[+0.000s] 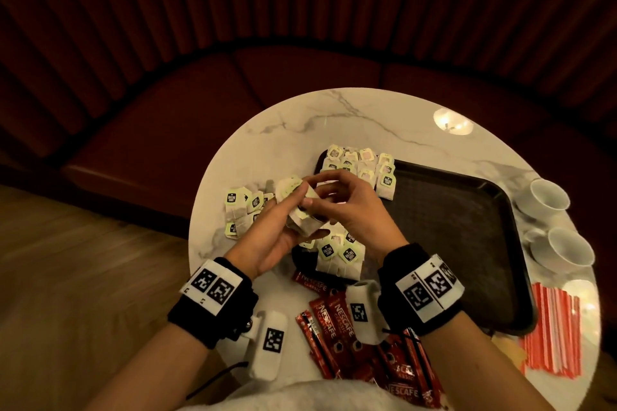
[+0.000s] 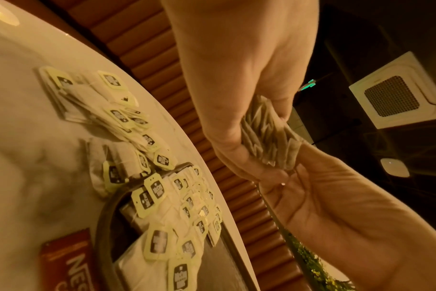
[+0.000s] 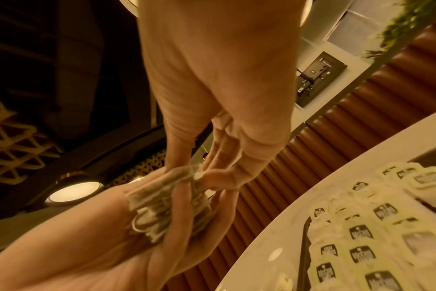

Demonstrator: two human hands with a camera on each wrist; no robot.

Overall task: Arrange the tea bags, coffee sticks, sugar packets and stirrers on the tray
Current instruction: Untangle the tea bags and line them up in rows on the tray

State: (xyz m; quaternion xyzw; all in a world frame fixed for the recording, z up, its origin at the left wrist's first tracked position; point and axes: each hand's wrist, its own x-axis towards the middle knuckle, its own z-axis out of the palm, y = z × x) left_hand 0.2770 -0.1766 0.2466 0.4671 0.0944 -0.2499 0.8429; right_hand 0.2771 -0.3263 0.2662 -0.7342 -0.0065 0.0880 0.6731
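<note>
Both hands meet above the near left part of the round marble table (image 1: 334,117). The left hand (image 1: 267,237) lies palm up with its fingers curled round a stack of tea bags (image 1: 302,210). The right hand (image 1: 354,207) pinches the top of that same stack with thumb and fingertips.

Counts, head view:
- Tray (image 1: 467,227): 1, dark, right of centre on the table.
- Cups (image 1: 547,197): 2, white, at the table's right edge beside the tray.
- Tea bag groups lying down: 3. A far group (image 1: 360,167) sits on the tray's far left corner, a near group (image 1: 340,253) on its near left corner, and a loose pile (image 1: 242,210) lies on the table left of the tray. Single bags overlap too much to count.
- Coffee sticks (image 1: 337,324): red, in a heap on the table at its near edge; number unclear, since the right wrist band covers some.
- Stirrers (image 1: 551,334): a red-and-white bundle, near right, just beside the tray; not countable.

Left wrist view only: the stack (image 2: 266,137) seen edge-on as several folded bags fanned between the two hands, plus a ceiling vent (image 2: 396,94). Right wrist view only: the left fingers (image 3: 187,216) wrapped over the bags, and a wall socket plate (image 3: 316,78).

Sugar packets cannot be made out in any view. Both wrist views are blurred.
</note>
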